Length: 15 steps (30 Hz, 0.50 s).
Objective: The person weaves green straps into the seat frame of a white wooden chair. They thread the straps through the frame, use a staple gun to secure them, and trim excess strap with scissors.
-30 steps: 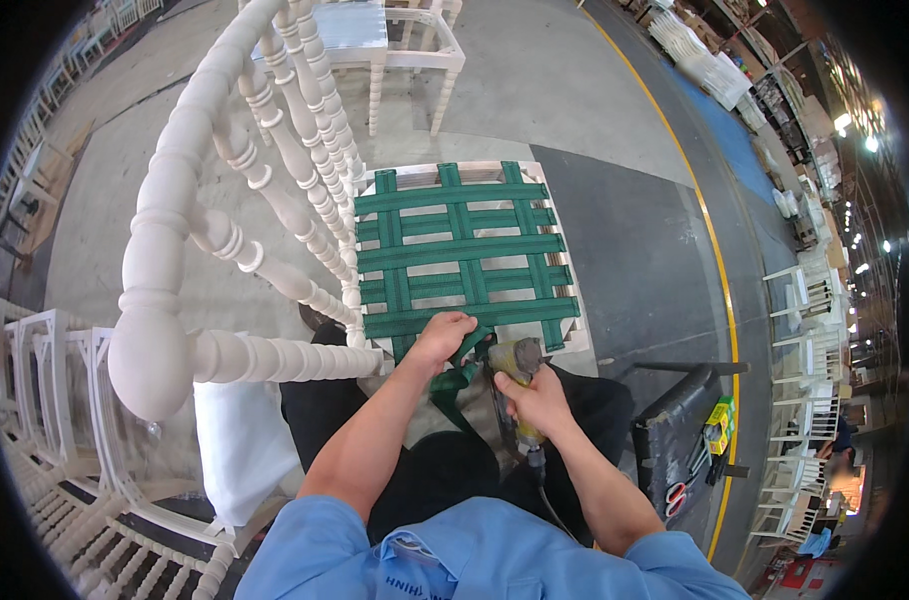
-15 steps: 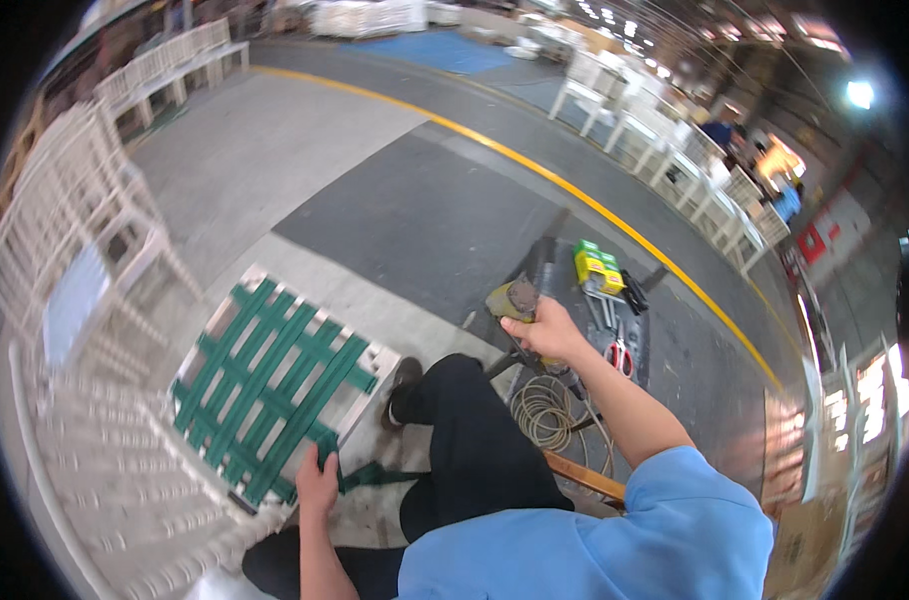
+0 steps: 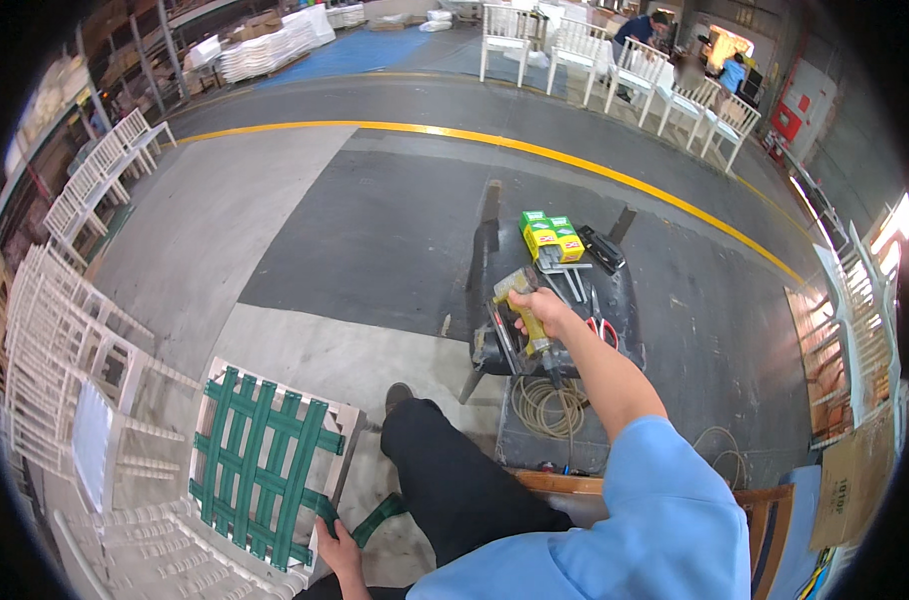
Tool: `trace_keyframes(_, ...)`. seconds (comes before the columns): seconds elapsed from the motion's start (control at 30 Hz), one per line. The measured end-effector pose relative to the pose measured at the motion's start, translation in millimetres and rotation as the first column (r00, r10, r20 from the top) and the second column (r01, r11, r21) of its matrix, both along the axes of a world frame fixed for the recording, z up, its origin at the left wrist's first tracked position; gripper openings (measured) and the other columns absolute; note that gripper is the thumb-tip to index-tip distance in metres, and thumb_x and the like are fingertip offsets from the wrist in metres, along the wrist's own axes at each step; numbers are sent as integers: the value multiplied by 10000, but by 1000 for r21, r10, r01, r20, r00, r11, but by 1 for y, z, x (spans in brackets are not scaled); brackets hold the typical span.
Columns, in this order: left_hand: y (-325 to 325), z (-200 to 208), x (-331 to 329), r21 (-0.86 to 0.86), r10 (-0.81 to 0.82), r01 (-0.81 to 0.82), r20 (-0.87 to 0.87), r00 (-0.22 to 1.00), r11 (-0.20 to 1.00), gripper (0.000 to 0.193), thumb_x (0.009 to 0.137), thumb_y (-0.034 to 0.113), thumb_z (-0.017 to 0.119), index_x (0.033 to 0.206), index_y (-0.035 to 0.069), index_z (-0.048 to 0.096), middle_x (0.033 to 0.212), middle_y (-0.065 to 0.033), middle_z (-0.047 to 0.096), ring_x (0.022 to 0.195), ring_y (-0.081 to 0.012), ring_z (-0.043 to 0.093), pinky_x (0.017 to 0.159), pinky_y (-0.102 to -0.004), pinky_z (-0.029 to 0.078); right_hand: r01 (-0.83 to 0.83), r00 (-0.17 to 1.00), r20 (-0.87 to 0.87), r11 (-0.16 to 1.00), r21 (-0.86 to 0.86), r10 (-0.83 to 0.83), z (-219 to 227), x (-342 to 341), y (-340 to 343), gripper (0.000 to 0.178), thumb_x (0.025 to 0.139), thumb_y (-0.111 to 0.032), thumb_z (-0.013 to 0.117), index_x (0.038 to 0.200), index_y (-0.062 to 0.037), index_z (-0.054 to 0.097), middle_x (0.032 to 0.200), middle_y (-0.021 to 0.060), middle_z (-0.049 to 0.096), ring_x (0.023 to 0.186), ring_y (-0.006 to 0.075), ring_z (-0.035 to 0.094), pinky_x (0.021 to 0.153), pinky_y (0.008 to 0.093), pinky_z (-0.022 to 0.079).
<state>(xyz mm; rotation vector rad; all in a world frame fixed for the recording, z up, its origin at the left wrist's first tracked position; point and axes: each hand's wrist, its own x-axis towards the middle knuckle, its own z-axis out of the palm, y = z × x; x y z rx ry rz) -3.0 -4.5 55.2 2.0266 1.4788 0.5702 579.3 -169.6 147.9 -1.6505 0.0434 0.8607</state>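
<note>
My right hand is stretched out over a low black work stand, gripping a yellow-handled pneumatic stapler with a hose trailing from it. Down at the bottom, my left hand holds the loose end of a green webbing strap at the corner of a white chair seat frame woven with green webbing. The seat frame lies on the floor beside my black-trousered leg.
On the stand lie yellow-green staple boxes, a black tool and red-handled scissors. A coiled hose lies below. White chairs are stacked at left and line the far aisle, where other people work.
My view swung from the chair to the floor and stand. My right hand carried the stapler out over the stand. My left hand stayed at the seat's corner on the strap.
</note>
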Motion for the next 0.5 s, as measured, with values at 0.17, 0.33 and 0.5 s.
trace_keyframes(0.17,-2,0,19,-13,2,-3,-70,998,1000,507,1010,174,640,1399,-139,557,1357,-353,637,1298,-475,610,1115,-459,470,9,963,247,899,-439,111,-12,32,-46,513,940,-474,776,1148,-7,736,1024,155,744,823,288,742,693,426,604)
trace_keyframes(0.33,-4,15,10,-37,-67,59,-301,951,998,628,1043,423,594,1507,1,551,1297,-339,673,1174,-474,668,1009,-517,529,198,763,515,618,-761,390,-16,17,-91,476,954,-453,709,1160,-26,747,1161,228,749,1147,373,709,975,498,559)
trace_keyframes(0.5,-11,18,14,166,-207,266,-305,929,950,502,1036,345,627,1358,-38,668,1155,-300,740,1018,-472,720,853,-539,583,193,844,426,557,-808,326,-14,8,-155,739,800,-356,856,1392,-41,546,1334,280,599,1236,452,640,1053,501,544)
